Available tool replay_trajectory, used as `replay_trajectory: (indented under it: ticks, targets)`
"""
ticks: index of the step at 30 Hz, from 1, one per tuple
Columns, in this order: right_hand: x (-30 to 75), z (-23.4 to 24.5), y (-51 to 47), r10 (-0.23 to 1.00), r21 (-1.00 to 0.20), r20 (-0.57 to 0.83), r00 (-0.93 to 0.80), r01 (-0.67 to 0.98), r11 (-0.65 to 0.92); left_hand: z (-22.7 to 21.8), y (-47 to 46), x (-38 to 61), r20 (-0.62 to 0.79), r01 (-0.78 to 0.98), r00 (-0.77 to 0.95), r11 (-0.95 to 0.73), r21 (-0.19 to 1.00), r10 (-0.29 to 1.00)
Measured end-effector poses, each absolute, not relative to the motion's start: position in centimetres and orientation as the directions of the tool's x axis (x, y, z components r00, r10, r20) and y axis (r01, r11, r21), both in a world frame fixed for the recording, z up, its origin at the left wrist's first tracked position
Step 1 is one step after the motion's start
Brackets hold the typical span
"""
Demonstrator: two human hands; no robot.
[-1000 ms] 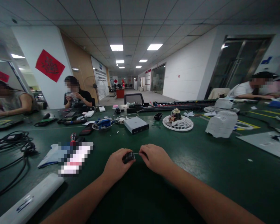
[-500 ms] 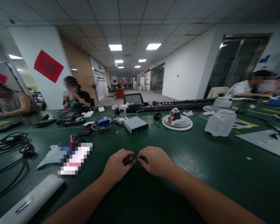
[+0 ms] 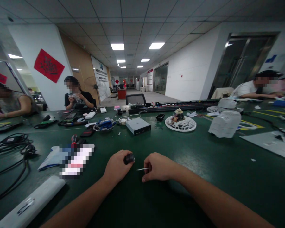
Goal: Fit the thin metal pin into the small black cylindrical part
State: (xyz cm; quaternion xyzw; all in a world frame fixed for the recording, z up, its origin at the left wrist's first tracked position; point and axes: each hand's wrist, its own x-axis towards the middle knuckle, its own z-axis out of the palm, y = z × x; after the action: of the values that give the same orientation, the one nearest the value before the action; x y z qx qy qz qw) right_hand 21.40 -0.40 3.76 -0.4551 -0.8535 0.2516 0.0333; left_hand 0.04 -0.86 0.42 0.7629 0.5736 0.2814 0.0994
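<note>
My left hand [image 3: 116, 165] is closed around a small black cylinder [image 3: 129, 158], whose open-looking, lighter-rimmed end points to the right. Its exact kind I cannot make out. A thin pale rod [image 3: 142, 169] is pinched in the fingers of my right hand [image 3: 157, 166], with its tip sticking out to the left. The rod's tip is just below and right of the cylinder, apart from it. Both hands are low over the green tabletop [image 3: 142, 202]. Beyond them lies a grey optical disc drive [image 3: 138, 126].
A round white fan grille [image 3: 180, 124] with a motor stands beyond my right hand. Further right is a white plastic housing [image 3: 225, 124]. At left are black cables [image 3: 14, 142], a red-handled screwdriver [image 3: 74, 139] and a long white case [image 3: 29, 202]. Several people sit around the table.
My right hand has drawn away from the cylinder to the right and slightly down, and more of the pale rod shows. The left hand has turned the cylinder slightly.
</note>
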Motion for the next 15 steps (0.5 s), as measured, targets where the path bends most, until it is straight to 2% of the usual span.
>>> replay_trajectory:
  ticks: [4, 8, 11, 15]
  targets:
    - [20.9, 3.2, 0.0, 0.836, -0.569, -0.060, -0.546, 0.707, 0.421, 0.4, -0.9, 0.1, 0.314, 0.801, 0.234, -0.365, 0.474, 0.920]
    - [20.7, 2.7, 0.3, 0.882, -0.635, 0.125, -0.454, 0.646, 0.423, 0.5, -1.2, 0.2, 0.304, 0.770, 0.306, -0.422, 0.478, 0.902]
    - [20.6, 2.6, 0.4, 0.866, -0.648, 0.231, -0.443, 0.594, 0.477, 0.7, -1.5, 0.4, 0.308, 0.732, 0.376, -0.484, 0.479, 0.874]
    - [20.5, 2.7, 0.2, 0.807, -0.605, 0.305, -0.507, 0.552, 0.575, 0.7, -1.7, 0.5, 0.331, 0.701, 0.430, -0.541, 0.465, 0.840]
